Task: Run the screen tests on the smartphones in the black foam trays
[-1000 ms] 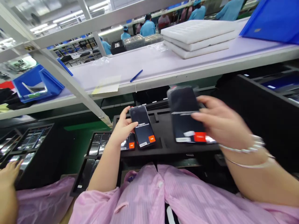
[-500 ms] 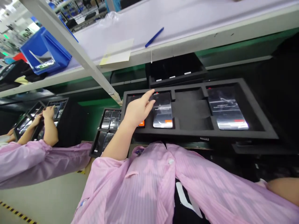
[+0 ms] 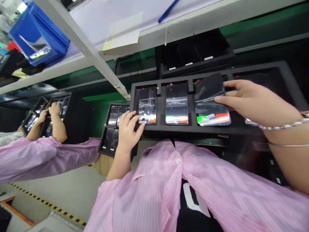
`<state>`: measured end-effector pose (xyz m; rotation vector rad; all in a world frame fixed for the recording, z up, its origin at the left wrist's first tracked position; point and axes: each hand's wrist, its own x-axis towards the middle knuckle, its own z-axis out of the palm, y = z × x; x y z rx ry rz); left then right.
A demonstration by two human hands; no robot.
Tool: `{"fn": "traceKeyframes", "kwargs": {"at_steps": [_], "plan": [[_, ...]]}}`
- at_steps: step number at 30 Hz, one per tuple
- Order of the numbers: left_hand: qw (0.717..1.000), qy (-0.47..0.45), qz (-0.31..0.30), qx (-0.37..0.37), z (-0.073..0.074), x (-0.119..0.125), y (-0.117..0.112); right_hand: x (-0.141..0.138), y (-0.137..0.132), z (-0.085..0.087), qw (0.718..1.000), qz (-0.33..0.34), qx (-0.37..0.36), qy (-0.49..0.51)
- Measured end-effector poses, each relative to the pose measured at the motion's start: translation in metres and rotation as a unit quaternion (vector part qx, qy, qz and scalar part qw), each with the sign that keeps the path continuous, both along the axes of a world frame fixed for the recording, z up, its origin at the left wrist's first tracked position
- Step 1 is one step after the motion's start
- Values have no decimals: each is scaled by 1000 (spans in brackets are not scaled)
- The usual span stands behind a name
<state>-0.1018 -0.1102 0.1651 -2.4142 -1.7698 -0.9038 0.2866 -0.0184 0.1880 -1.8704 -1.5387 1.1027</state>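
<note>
Where the co-worker sits: at the far left, a co-worker's hands (image 3: 55, 109) rest over a dark phone tray (image 3: 36, 103), with a pink sleeve (image 3: 43, 159) reaching toward it.

Up on the shelf: a blue plastic bin (image 3: 36, 35) stands at the left of the white-edged shelf (image 3: 96, 22), with a sheet of paper (image 3: 123, 31) and a blue pen (image 3: 168, 11) farther right.

Near tray: a small black tray (image 3: 102, 151) sits just left of the person's left hand, holding several dark phones.

Left hand: the left hand (image 3: 127, 133) is spread in a wide, empty grip, its fingertips at the lower left corner of the first phone.

First phone: the first phone (image 3: 146, 105) lies flat in the left slot of the black foam tray (image 3: 183, 130).

Middle phone: the middle phone (image 3: 177, 104) lies flat in the next slot, well apart from both hands.

Third phone: the third phone (image 3: 211, 100) sits tilted at the slot to the right, its far end raised.

Right hand: the right hand (image 3: 256, 103) holds the third phone in a narrow grip across its right edge, with a beaded bracelet (image 3: 283, 127) on the wrist.
</note>
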Motion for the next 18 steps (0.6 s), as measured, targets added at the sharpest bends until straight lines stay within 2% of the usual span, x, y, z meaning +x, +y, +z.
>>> {"fn": "traceKeyframes", "kwargs": {"at_steps": [2,3,6,8,9,13,15,18], "plan": [[999,30,-35,-5,3,18,3,-1,-7,11,998,24,5,-52],[997,47,-65,-12,5,29,5,-1,-14,18,994,46,48,-88],[987,86,-132,-30,7,57,14,-2,-42,35,951,102,251,-149],[985,101,-136,-35,6,67,19,-5,-62,34,913,135,361,-135],[985,106,-131,-37,4,69,20,-8,-70,29,896,163,393,-122],[990,79,-116,-34,0,63,21,-20,-88,-4,853,266,424,-149],[993,33,-113,-19,0,54,20,-18,-91,-10,852,268,414,-173],[996,-25,-81,16,3,34,18,1,-96,-3,859,221,432,-165]]}}
